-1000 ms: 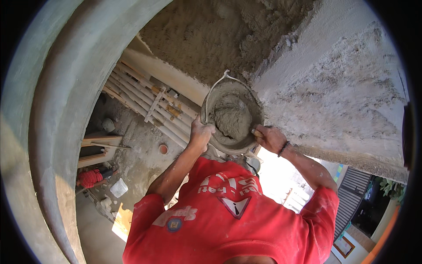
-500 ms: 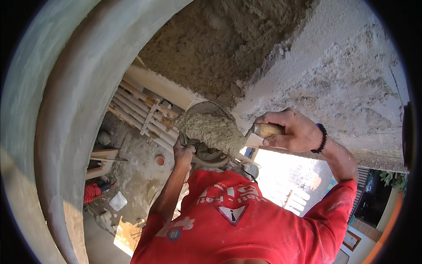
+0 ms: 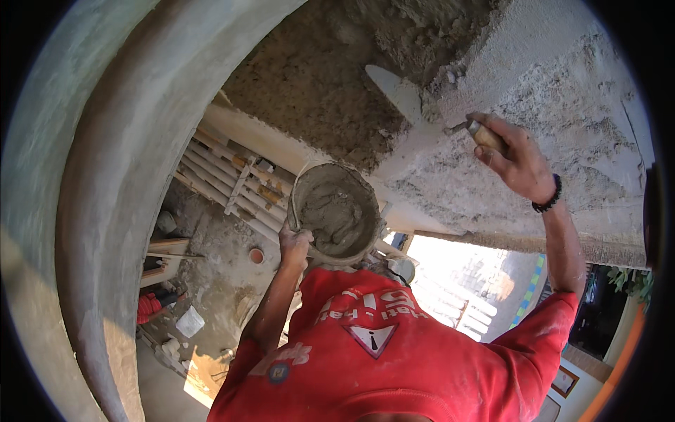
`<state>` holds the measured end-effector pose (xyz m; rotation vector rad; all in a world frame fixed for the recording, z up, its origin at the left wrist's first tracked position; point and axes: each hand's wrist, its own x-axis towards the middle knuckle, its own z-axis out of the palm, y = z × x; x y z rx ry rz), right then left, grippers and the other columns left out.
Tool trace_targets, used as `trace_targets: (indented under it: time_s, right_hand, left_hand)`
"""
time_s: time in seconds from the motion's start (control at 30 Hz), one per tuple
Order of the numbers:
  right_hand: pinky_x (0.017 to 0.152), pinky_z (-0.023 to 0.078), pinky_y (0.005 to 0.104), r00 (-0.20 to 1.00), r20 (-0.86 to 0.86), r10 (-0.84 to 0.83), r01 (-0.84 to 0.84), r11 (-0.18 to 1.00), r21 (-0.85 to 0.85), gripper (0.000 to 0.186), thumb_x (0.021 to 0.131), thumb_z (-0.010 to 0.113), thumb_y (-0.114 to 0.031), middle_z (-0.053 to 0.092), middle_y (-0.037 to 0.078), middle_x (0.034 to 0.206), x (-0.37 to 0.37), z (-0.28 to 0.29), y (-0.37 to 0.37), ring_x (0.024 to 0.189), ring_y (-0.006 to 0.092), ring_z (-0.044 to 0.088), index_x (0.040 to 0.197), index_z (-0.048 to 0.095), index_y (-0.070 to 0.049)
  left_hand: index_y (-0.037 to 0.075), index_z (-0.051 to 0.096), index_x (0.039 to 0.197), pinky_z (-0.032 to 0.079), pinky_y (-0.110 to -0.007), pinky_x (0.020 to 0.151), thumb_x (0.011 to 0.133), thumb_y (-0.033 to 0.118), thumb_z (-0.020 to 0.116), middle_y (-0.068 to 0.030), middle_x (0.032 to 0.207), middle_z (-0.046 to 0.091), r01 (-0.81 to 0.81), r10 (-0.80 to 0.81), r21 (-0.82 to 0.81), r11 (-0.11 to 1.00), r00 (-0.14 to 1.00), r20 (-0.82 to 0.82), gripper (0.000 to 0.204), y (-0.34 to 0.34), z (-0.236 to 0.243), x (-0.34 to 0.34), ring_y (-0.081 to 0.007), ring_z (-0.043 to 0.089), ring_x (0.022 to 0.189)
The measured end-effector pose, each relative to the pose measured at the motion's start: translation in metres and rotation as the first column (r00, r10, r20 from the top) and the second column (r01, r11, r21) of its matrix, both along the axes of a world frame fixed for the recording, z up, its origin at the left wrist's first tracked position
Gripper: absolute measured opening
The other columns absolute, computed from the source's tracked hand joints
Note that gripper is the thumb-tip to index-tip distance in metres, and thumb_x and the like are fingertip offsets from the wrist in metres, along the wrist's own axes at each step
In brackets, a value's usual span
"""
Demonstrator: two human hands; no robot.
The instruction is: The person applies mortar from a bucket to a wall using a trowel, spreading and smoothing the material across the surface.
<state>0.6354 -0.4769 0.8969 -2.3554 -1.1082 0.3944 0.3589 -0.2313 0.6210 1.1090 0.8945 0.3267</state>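
My left hand [image 3: 294, 246] is closed on the rim of a round bucket [image 3: 298, 188], close to its raised handle. Grey wet mortar [image 3: 336, 214] lies inside, with a scooped, uneven surface. Off to the right and higher, my right hand [image 3: 522, 160] grips a trowel [image 3: 394, 91] by its wooden handle. The trowel's pale, pointed blade lies at the right border of a dark patch of wet mortar [image 3: 316, 84] on the masonry surface. No large lump of mortar shows on the blade.
Rough whitish plaster [image 3: 562, 133] spreads at the upper right. A curved smooth column [image 3: 105, 176] rises on the left. Below are bamboo poles [image 3: 218, 172], a small orange container [image 3: 256, 255], a white container [image 3: 190, 321] and a person's red sleeve [image 3: 148, 306].
My right hand has moved up and right with the trowel, from over the bucket to the wall. The big mortar load is gone from the blade. My left hand stays on the bucket.
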Motion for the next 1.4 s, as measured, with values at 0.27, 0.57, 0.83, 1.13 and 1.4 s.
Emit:
trace_targets:
  time_s: [0.27,0.57,0.83,1.13,1.4]
  right_hand:
    - [0.068,0.054,0.0441,0.767,0.483,0.423,-0.096,0.82,-0.565,0.028,0.087,0.05,-0.012,0.061,0.017,0.09,-0.041,-0.173,0.014,0.083,0.0327,0.064,0.114,0.057,-0.01]
    - [0.075,0.052,0.0497,0.962,-0.176,0.208,-0.264,0.873,-0.41,0.037,0.082,0.057,-0.023,0.065,0.023,0.085,-0.08,-0.223,0.015,0.085,0.0406,0.064,0.117,0.055,-0.013]
    - [0.07,0.052,0.0437,0.936,-0.289,0.199,-0.227,0.972,-0.066,0.043,0.073,0.062,-0.01,0.064,0.02,0.081,-0.085,-0.223,0.004,0.078,0.037,0.064,0.115,0.056,-0.01]
    - [0.07,0.052,0.0429,0.962,-0.169,0.215,-0.233,0.968,-0.093,0.039,0.074,0.063,-0.007,0.064,0.02,0.085,-0.051,-0.107,0.037,0.08,0.0371,0.064,0.112,0.055,-0.005]
    - [0.066,0.049,0.0361,0.723,-0.565,0.398,-0.404,0.906,0.122,0.038,0.081,0.069,-0.016,0.064,0.015,0.084,-0.029,-0.037,0.08,0.073,0.0265,0.062,0.114,0.057,-0.003]
  left_hand:
    - [-0.001,0.053,0.119,0.046,-0.026,0.079,0.061,-0.009,0.048,-0.0082,0.101,0.062,0.133,-0.143,0.115,0.984,0.986,0.082,0.059,-0.011,0.024,0.043,-0.017,0.058,0.087]
    - [-0.002,0.056,0.111,0.047,-0.026,0.075,0.062,-0.009,0.047,-0.0077,0.096,0.063,0.155,-0.165,0.107,0.982,0.983,0.083,0.05,-0.022,0.051,0.068,-0.0156,0.058,0.082]
    - [-0.002,0.053,0.118,0.047,-0.026,0.08,0.06,-0.01,0.046,-0.0085,0.102,0.062,0.125,-0.123,-0.039,0.991,0.992,0.037,0.06,-0.013,0.055,0.056,-0.0175,0.058,0.089]
    - [-0.001,0.05,0.121,0.047,-0.025,0.072,0.063,-0.01,0.046,-0.0059,0.097,0.061,-0.027,0.027,-0.005,1.0,1.0,0.01,0.059,0.002,0.042,0.029,-0.0141,0.057,0.081]
    - [-0.003,0.048,0.125,0.048,-0.025,0.073,0.062,-0.015,0.043,-0.0067,0.103,0.061,-0.121,0.118,0.075,0.99,0.992,0.052,0.063,0.025,0.018,-0.008,-0.0152,0.058,0.087]
